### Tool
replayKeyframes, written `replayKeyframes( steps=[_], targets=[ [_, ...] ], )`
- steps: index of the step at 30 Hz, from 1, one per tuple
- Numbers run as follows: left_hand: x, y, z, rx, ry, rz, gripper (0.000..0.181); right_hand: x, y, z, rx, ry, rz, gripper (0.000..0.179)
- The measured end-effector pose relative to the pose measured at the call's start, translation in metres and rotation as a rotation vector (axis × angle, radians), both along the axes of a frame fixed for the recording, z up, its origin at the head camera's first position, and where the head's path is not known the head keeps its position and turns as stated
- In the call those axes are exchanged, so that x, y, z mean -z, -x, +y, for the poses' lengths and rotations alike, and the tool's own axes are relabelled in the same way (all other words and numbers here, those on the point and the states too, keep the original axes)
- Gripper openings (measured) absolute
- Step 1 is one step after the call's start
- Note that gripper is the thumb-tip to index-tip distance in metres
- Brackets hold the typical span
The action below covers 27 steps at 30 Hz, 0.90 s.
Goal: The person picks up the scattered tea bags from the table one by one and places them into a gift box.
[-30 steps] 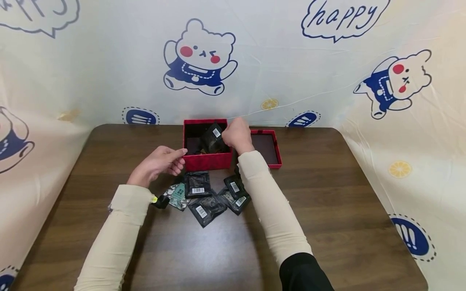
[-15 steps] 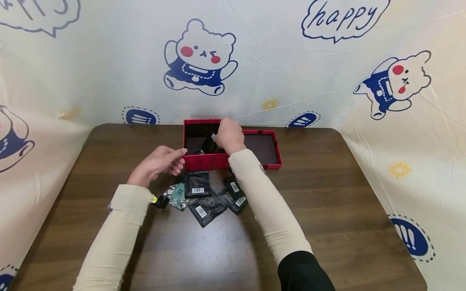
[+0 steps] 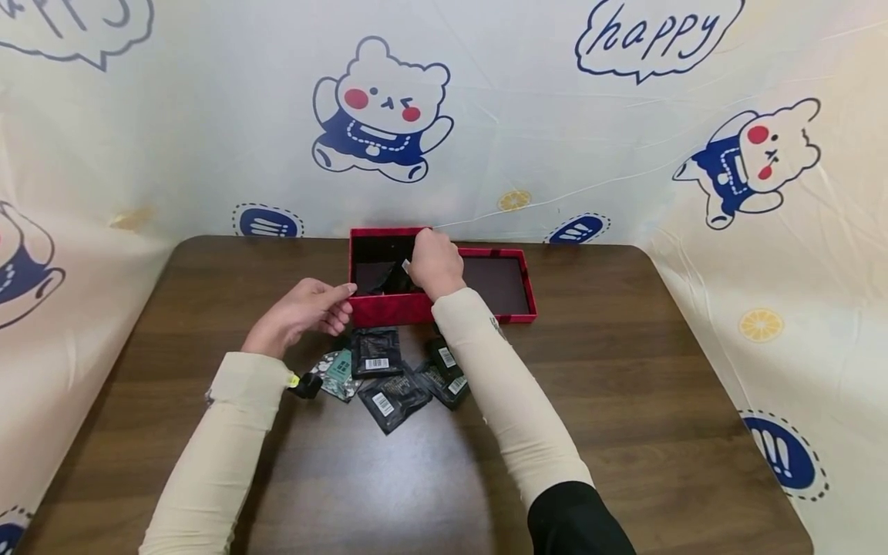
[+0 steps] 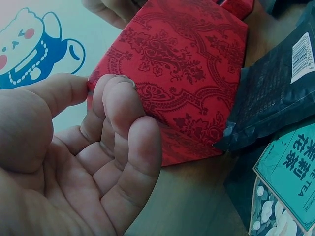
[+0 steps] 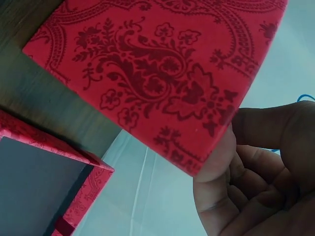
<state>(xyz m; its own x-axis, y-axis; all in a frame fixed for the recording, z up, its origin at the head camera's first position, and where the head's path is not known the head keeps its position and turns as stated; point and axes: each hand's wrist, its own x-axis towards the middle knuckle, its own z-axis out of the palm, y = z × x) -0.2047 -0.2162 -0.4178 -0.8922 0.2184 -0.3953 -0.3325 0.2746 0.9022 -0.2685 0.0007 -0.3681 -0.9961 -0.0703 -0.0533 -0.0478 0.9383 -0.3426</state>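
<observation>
An uncovered red box (image 3: 391, 311) with a dark inside and a dark swirling leaf pattern on its outer walls stands at the far side of the brown bench (image 3: 624, 393). At the box's near left corner, the left hand (image 3: 305, 312) pinches the edge, its thumb tip on the corner and its other fingers curled beside the outer wall. The right hand (image 3: 437, 264) is narrow and bent over the rim on the box's right side, toward the far corner; its fingertips are hidden behind the wall, so I cannot tell what they hold. Inside the box, just left of that hand, sits a dark packet (image 3: 395, 282), mostly covered. Just right of the box lies a shallow red lid (image 3: 496, 284), dark inside face up. On the near side of the box is a loose group: a black packet (image 3: 375, 352) with a barcode right in front of it, a green-and-white packet (image 3: 338, 368) printed "TEA" to the near left, a second barcoded black packet (image 3: 395, 402) nearer the person, and two overlapping dark packets (image 3: 451, 374) to the near right, beside the pale right sleeve (image 3: 520, 401). Behind the box hangs a pale cloth (image 3: 506, 116) printed with bears.
</observation>
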Motion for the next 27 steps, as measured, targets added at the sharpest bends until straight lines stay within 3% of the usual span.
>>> replayKeyframes(
  steps=[14,17,22,27],
  targets=[
    [-0.001,-0.001,0.001,0.010,0.000,-0.001,0.048,-0.006,-0.004,0.007,-0.010,-0.017,0.027,0.008],
    [-0.001,-0.001,0.001,0.005,0.007,0.005,0.050,-0.007,-0.006,0.013,-0.015,0.051,0.038,0.019],
    [0.000,0.000,0.001,0.004,0.006,0.014,0.050,-0.008,-0.012,0.027,-0.056,0.264,0.060,0.048],
    [0.001,0.001,0.000,0.007,0.006,0.018,0.050,-0.011,-0.019,0.041,-0.051,0.395,0.064,0.044]
  ],
)
